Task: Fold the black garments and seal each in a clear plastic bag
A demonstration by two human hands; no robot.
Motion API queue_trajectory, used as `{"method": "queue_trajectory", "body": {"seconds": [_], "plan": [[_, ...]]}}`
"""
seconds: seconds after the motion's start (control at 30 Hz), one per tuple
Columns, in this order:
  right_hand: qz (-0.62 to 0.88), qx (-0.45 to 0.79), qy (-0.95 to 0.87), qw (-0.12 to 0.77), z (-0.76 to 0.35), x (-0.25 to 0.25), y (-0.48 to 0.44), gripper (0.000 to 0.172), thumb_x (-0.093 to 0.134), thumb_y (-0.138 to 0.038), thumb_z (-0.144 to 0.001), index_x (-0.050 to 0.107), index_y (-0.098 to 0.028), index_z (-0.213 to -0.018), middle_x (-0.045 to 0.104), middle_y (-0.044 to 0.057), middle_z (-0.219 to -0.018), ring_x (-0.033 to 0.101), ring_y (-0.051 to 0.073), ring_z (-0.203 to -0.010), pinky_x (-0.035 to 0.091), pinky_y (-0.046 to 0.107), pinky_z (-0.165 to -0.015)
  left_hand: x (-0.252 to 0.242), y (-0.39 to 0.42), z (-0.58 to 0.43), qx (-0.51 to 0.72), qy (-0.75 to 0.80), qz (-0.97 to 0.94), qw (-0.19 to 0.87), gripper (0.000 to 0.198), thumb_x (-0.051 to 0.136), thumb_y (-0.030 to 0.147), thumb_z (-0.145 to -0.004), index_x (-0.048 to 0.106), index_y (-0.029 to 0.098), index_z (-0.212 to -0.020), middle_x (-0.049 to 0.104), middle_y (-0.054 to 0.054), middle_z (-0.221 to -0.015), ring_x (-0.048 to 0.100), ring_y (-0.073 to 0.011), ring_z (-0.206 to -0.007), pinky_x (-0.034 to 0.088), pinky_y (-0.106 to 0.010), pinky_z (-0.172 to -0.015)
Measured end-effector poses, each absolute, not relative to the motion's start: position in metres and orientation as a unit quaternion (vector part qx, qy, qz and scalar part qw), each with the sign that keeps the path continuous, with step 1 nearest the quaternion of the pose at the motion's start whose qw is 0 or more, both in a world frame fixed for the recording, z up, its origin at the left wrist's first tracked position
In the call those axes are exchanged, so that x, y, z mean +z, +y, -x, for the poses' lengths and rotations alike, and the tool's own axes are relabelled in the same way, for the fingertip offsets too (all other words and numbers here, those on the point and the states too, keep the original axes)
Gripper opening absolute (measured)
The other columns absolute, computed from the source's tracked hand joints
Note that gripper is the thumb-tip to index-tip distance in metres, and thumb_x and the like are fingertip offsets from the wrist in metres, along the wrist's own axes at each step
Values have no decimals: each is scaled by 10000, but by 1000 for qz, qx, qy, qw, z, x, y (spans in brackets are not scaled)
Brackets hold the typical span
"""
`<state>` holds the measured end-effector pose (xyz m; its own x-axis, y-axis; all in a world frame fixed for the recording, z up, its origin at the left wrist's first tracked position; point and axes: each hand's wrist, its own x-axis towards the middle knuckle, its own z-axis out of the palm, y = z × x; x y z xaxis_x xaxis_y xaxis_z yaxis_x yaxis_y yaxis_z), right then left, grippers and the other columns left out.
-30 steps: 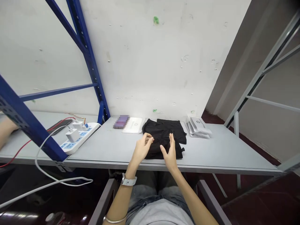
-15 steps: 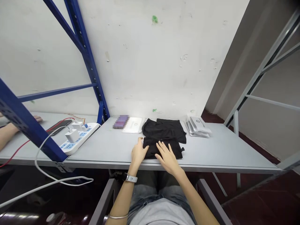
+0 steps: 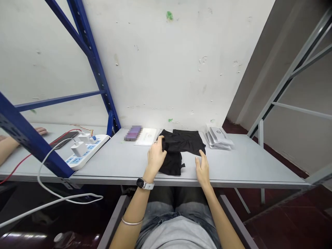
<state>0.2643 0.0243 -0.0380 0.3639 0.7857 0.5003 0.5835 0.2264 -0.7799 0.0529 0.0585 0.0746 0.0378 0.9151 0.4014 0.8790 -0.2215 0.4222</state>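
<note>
A black cloth garment (image 3: pixel 183 142) lies in a loose folded pile on the grey table (image 3: pixel 241 162), with a narrower flap (image 3: pixel 172 164) reaching towards the front edge. My left hand (image 3: pixel 155 157) is on the garment's left side, its fingers gathering the cloth. My right hand (image 3: pixel 202 169) stands on the table right of the flap, fingers apart, its tips close to the garment's right corner. Part of the cloth is hidden under my left hand.
Behind the garment lie a purple pixelated object (image 3: pixel 132 133), a white packet (image 3: pixel 146 136) and a stack of white packets (image 3: pixel 218 137). To the left are a power strip (image 3: pixel 86 152) with chargers, a phone (image 3: pixel 63 140), and a co-worker's hand (image 3: pixel 38 130) beyond a blue shelf upright (image 3: pixel 33 145).
My hands have moved apart: the left went up onto the cloth and the right withdrew rightwards. The garment's front layer is now narrower, its right part no longer lying at the front.
</note>
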Motion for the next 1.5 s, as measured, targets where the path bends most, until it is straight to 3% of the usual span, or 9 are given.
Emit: {"method": "queue_trajectory", "body": {"seconds": [0.17, 0.3, 0.47, 0.63, 0.77, 0.87, 1.07, 1.33, 1.5], "plan": [[613, 90, -557, 553, -263, -36, 24, 547, 303, -484, -945, 375, -174, -1390, 406, 128, -1438, 334, 249, -1351, 274, 477, -1098, 48, 53, -90, 324, 524, -781, 104, 490, 593, 171, -778, 445, 212, -1244, 595, -19, -831, 601, -200, -816, 467, -281, -687], [615, 86, -557, 552, -263, -36, 23, 541, 301, -482, -946, 385, -171, -1381, 419, 130, -1428, 347, 246, -1343, 280, 478, -1095, 34, 56, -83, 382, 456, -791, 141, 244, 456, 216, -899, 547, 183, -1123, 634, -50, -965, 597, -181, -949, 473, -314, -861], [616, 80, -562, 546, -262, -38, 24, 542, 302, -473, -950, 383, -157, -1383, 409, 134, -1437, 334, 252, -1352, 276, 487, -1098, 19, 65, -61, 364, 455, -800, 140, 322, 364, 237, -951, 581, 177, -1179, 577, -75, -1287, 473, -200, -1249, 348, -374, -1070], [595, 56, -622, 506, -260, -37, 23, 499, 328, -416, -952, 394, -180, -1387, 422, 115, -1436, 318, 253, -1365, 275, 500, -1100, -5, 65, -66, 228, 482, -837, 120, 435, 341, 340, -970, 434, 209, -1375, 346, -51, -1496, 246, -243, -1406, 231, -478, -1126], [502, 68, -775, 379, -252, -32, 17, 449, 387, -331, -938, 425, -239, -1376, 435, 74, -1436, 377, 226, -1337, 338, 446, -1084, -7, 61, -75, 219, 518, -819, 112, 458, 275, 352, -986, 393, 205, -1404, 292, -59, -1518, 208, -228, -1419, 220, -463, -1129], [493, 95, -793, 344, -249, -28, 13, 423, 409, -305, -929, 449, -254, -1347, 462, 60, -1414, 437, 209, -1289, 384, 407, -1054, 1, 55, -69, 240, 508, -815, 145, 485, 294, 388, -979, 352, 205, -1425, 279, -66, -1525, 182, -217, -1427, 183, -470, -1141], [518, 117, -783, 323, -249, -22, 11, 348, 469, -329, -905, 530, -261, -1241, 491, 59, -1376, 475, 224, -1241, 400, 413, -1021, 3, 45, -32, 180, 376, -882, 218, 806, 686, 436, -755, 290, 306, -1445, 222, -52, -1545, 121, -257, -1438, 86, -526, -1149], [514, 111, -789, 317, -246, -20, 9, 329, 491, -336, -894, 571, -254, -1203, 520, 63, -1348, 468, 227, -1245, 381, 425, -1035, 1, 40, -37, 232, 423, -847, 222, 470, 421, 340, -945, 360, 325, -1410, 315, -26, -1512, 206, -186, -1421, 176, -470, -1144], [517, 121, -782, 326, -248, -22, 9, 313, 497, -337, -889, 579, -236, -1174, 514, 74, -1351, 458, 239, -1253, 373, 436, -1043, 2, 31, -45, 194, 411, -867, 202, 490, 500, 353, -914, 390, 333, -1391, 295, -11, -1519, 184, -203, -1427, 143, -503, -1146]]}}
